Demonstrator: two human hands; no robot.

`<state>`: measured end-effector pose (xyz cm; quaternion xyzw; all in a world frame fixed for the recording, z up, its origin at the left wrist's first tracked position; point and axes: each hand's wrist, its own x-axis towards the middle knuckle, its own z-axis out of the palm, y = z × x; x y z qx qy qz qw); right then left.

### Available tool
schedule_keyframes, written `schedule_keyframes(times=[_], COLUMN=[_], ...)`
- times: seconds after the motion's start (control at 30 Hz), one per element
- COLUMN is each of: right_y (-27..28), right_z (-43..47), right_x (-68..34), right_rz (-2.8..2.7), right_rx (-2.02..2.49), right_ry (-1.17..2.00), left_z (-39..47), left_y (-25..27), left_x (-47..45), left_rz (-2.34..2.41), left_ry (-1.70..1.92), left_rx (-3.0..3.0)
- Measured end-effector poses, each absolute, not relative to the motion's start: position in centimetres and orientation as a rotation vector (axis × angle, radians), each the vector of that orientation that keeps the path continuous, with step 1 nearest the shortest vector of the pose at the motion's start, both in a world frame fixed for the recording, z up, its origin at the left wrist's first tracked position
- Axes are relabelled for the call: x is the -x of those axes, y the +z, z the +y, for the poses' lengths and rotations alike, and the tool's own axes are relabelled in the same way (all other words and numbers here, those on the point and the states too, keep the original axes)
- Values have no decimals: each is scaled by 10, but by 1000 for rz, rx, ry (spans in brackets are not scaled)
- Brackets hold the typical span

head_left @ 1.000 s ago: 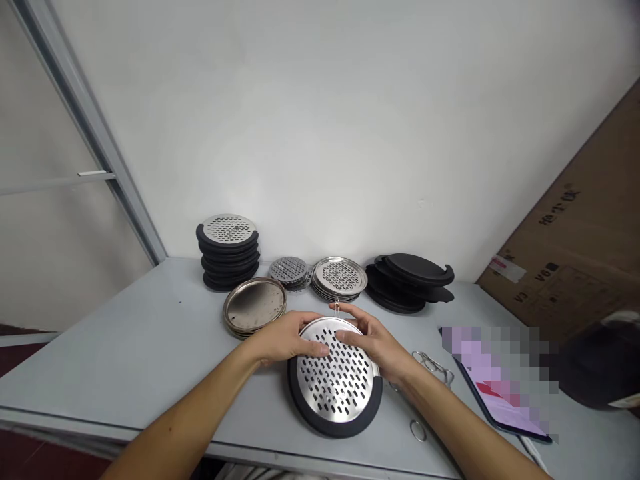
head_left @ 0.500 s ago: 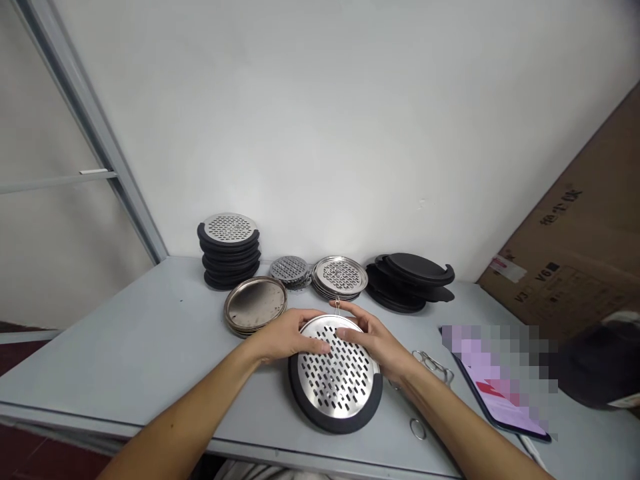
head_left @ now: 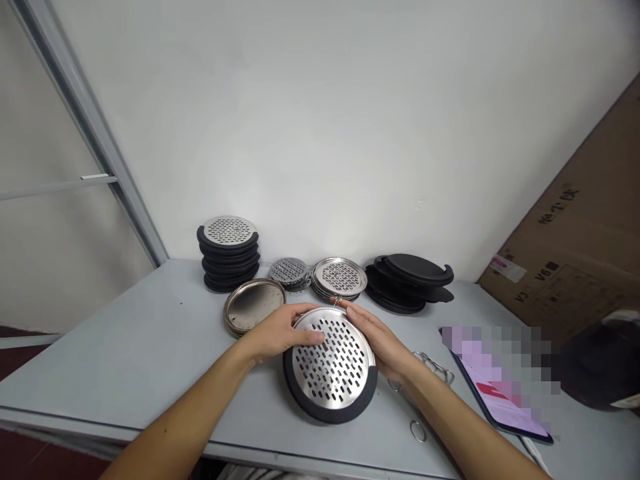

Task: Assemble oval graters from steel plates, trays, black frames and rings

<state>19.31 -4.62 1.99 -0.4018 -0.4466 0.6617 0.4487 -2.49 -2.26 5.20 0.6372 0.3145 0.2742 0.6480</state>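
Note:
A round perforated metal case [head_left: 333, 373] with a black rubbery rim along its lower edge is held tilted above the front of the table. My left hand [head_left: 280, 333] grips its upper left side, thumb lying across the holes and fingers behind. Along the upper right edge, my right hand [head_left: 375, 333] closes on the case, its thumb near the top rim. A small wire loop [head_left: 337, 302] sticks up from the top edge, touched by my right index fingertip. The undersides of the case and most fingers behind it are hidden.
At the back stand a stack of black-rimmed perforated discs [head_left: 230, 260], small perforated plates [head_left: 289, 270], rimmed perforated lids [head_left: 340, 277] and black covers [head_left: 410, 283]. Shallow metal trays [head_left: 255, 305] lie nearer. Wire pieces [head_left: 434, 367], a ring [head_left: 418, 431], a phone [head_left: 500, 393] and a cardboard box [head_left: 560, 240] are right.
The case has shifted slightly left and up. My right thumb has moved off the perforated face to the top rim, by the wire loop, which now leans lower.

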Motion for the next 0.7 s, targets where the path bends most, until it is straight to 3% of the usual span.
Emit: schedule_keyframes(times=[0.37,0.57,0.7], right_y=[20,17,16], right_z=[-52,-52,-51], right_x=[-190,-187,-186], right_rz=[-1125,-1166,-1182], right_rx=[958,1000,1024], right_ry=[1691,1688,1675], left_z=[-32,-34,-34], left_y=[90,62,37], left_x=[170,240,248], left_rz=[1094,1440,1506], left_ry=[1155,1353,1248], left_rx=[-1070,-870,-796])
